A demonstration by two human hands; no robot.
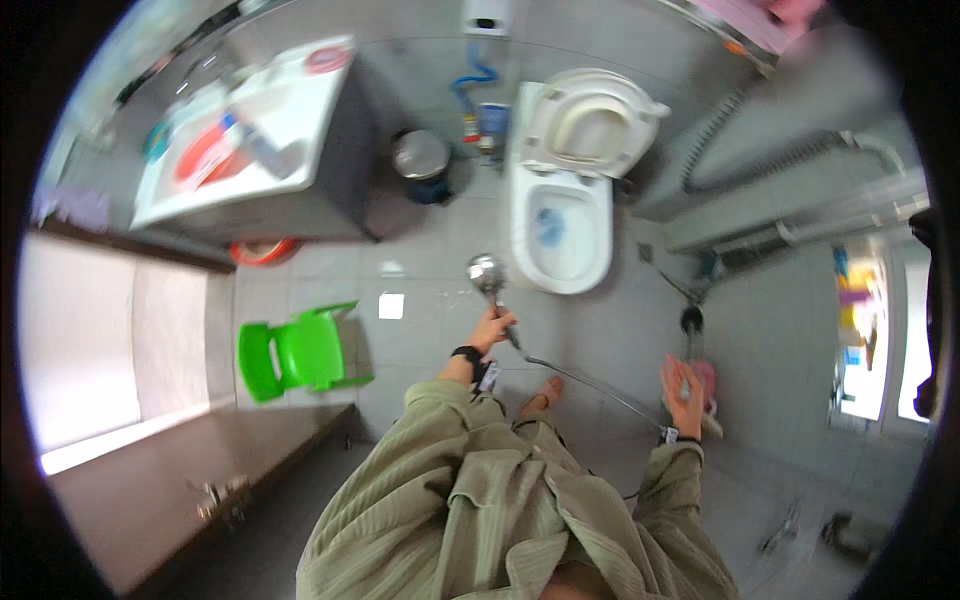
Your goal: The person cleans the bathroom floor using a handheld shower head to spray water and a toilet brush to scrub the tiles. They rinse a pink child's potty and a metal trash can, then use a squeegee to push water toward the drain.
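Note:
My left hand (492,328) grips the handle of a chrome shower head (486,271), which points out over the grey tiled floor toward the white toilet (562,215). The toilet's lid and seat are raised, and blue water shows in the bowl. A thin metal hose (590,383) runs from the handle back to the right. My right hand (683,392) is held up with fingers spread and nothing in it, in front of a pink object. A black band sits on my left wrist.
A green plastic child's chair (300,352) stands on the floor at left. A small lidded bin (421,160) sits beside the toilet. A white counter (245,130) with a red basin is upper left. Grey pipes (780,165) run along the right wall. A floor drain (391,305) lies ahead.

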